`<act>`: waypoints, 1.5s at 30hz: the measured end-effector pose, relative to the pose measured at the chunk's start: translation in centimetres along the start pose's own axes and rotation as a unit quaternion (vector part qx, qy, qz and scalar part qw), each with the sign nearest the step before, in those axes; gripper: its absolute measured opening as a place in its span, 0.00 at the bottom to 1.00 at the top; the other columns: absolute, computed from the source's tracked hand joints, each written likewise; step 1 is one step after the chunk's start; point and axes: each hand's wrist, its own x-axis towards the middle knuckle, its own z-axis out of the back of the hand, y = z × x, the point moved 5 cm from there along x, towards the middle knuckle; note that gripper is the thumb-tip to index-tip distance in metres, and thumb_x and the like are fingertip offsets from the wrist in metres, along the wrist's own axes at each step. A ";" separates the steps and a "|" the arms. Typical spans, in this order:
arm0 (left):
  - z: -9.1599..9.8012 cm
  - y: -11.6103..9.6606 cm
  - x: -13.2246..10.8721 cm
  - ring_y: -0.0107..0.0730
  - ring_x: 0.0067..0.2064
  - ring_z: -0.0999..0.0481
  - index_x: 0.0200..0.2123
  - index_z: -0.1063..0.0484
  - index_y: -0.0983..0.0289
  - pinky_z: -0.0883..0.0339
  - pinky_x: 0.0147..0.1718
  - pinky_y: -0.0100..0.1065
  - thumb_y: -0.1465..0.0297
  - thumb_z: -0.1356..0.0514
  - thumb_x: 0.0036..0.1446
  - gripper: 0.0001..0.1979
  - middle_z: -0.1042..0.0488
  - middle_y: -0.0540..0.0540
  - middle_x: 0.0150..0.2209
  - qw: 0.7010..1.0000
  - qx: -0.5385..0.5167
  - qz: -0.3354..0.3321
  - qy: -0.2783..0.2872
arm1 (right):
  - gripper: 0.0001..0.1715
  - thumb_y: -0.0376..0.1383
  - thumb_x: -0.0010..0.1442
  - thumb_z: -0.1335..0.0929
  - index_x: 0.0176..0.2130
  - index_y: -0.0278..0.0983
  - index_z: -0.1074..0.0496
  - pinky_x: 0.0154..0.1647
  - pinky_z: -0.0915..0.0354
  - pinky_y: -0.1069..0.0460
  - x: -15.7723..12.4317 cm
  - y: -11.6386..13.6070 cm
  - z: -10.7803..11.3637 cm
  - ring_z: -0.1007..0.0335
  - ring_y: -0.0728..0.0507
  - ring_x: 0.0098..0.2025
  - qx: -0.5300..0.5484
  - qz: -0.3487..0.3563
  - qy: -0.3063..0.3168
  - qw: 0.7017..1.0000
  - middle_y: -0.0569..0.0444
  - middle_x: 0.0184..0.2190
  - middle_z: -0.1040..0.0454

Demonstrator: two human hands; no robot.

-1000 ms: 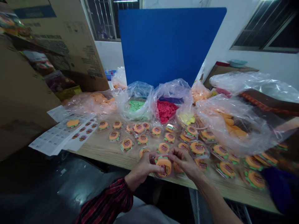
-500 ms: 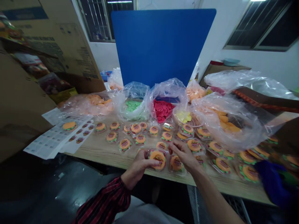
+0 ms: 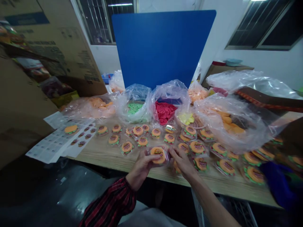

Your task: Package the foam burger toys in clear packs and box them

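I see my left hand [image 3: 141,166], with a red plaid sleeve [image 3: 111,205] behind it, low in the middle of the frame. Its grip is closed around the left side of a burger packet [image 3: 158,154], a clear little pack with an orange toy burger inside. My right hand [image 3: 182,161] comes in from the lower right, and its fingertips [image 3: 170,152] pinch the packet's right edge, so both grips hold the same piece. The packet sits just above the near edge of the table [image 3: 104,155], at centre frame. Beyond it, rows of packed burgers [image 3: 139,136] lie flat across the wood and run off toward the right. Further back stand open plastic bags: a green bag [image 3: 134,107], a red bag [image 3: 166,112], yellow pieces [image 3: 187,118] and a big orange bag [image 3: 230,122] to the right. Sticker sheets [image 3: 56,142] lie at the left end of the table, with cardboard boxes [image 3: 61,47] at upper left. A blue board [image 3: 163,47] stands at the top centre.
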 end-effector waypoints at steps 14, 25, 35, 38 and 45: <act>-0.6 -0.1 0.9 0.35 0.34 0.26 0.37 0.27 0.68 0.30 0.34 0.38 0.74 0.33 0.41 0.16 0.25 0.56 0.34 0.997 -0.052 -0.038 -0.036 | 0.23 0.50 0.56 0.36 0.20 0.36 0.35 0.26 0.46 0.54 -1.5 -0.2 -0.7 0.43 0.49 0.23 0.083 -0.013 -0.052 0.995 0.58 0.18 0.37; -0.8 1.3 1.0 0.27 0.28 0.28 0.31 0.29 0.67 0.36 0.28 0.28 0.69 0.31 0.40 0.14 0.27 0.52 0.29 0.986 -0.105 -0.088 -0.098 | 0.19 0.47 0.45 0.27 0.19 0.35 0.31 0.21 0.46 0.55 -2.1 -2.3 -3.0 0.43 0.51 0.18 0.148 -0.056 -0.087 0.984 0.58 0.15 0.34; -1.1 -0.2 -0.2 0.34 0.34 0.26 0.39 0.27 0.67 0.33 0.30 0.31 0.73 0.33 0.39 0.19 0.25 0.57 0.35 0.997 0.068 -0.036 0.001 | 0.16 0.47 0.50 0.30 0.30 0.36 0.28 0.28 0.40 0.54 -0.2 1.2 0.9 0.37 0.48 0.27 0.098 0.028 -0.052 0.993 0.56 0.23 0.30; -1.7 0.1 -0.5 0.33 0.35 0.26 0.38 0.26 0.66 0.33 0.35 0.31 0.75 0.33 0.40 0.17 0.24 0.55 0.35 0.994 0.087 -0.062 0.010 | 0.16 0.46 0.49 0.29 0.23 0.36 0.32 0.26 0.43 0.55 -0.3 1.6 1.2 0.40 0.50 0.24 0.089 0.036 -0.060 0.994 0.58 0.20 0.35; -2.8 0.6 -0.6 0.38 0.40 0.27 0.40 0.26 0.66 0.33 0.39 0.33 0.74 0.34 0.40 0.19 0.24 0.58 0.38 0.990 0.111 -0.077 0.033 | 0.15 0.43 0.53 0.32 0.24 0.36 0.34 0.25 0.45 0.55 -1.5 0.9 2.1 0.43 0.50 0.24 0.063 0.038 -0.070 0.995 0.59 0.20 0.37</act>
